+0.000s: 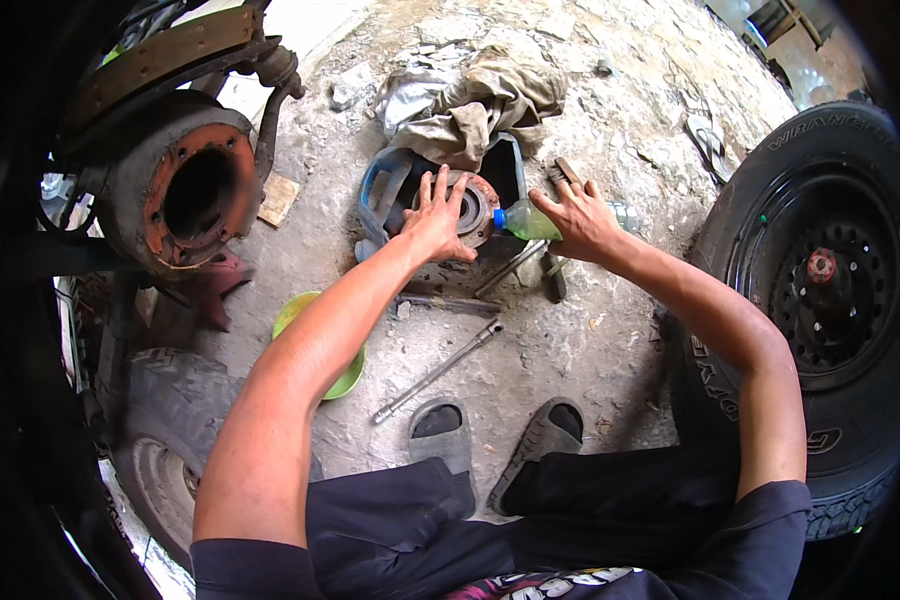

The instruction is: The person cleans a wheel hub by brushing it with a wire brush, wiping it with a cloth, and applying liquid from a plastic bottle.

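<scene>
A round, rust-red metal wheel hub (478, 215) with a central bore sits tilted in a blue cut-open plastic container (373, 200). My left hand (433, 217) spans the hub's left side, fingers spread over its upper rim and thumb near its lower edge. My right hand (582, 222) grips a clear plastic bottle (530, 220) of greenish liquid, tipped sideways. The bottle's blue cap (500, 219) points left, right beside the hub's edge. A brush (567, 170) lies just beyond my right hand.
Crumpled rags (480, 100) lie behind the container. A metal bar wrench (438, 371) and a green bowl (346, 378) are nearer me. At right stands a large tyred wheel (820, 270); at left, an axle housing (195, 185) with an open orange flange juts out above another tyre (170, 440).
</scene>
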Demonstrator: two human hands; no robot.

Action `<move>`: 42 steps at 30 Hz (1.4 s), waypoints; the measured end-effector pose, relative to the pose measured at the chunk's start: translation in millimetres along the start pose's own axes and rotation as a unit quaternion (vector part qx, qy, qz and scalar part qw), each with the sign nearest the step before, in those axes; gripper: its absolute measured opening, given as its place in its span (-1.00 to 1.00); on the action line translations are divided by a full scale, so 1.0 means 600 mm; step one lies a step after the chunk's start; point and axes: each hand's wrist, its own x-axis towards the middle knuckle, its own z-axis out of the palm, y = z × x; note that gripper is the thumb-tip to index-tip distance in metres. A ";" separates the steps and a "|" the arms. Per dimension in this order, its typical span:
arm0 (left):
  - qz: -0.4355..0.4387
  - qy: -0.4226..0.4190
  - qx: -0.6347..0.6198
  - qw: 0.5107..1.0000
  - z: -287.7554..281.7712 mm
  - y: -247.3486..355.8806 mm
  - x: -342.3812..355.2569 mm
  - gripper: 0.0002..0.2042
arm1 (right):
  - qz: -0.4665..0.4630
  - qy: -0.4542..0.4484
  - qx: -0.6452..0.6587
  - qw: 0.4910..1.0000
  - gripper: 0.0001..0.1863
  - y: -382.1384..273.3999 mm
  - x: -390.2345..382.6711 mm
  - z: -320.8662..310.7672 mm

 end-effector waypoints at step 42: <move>-0.016 0.004 -0.002 1.000 0.004 -0.008 0.000 0.40 | 0.311 0.241 0.485 0.781 0.00 0.245 0.064 0.130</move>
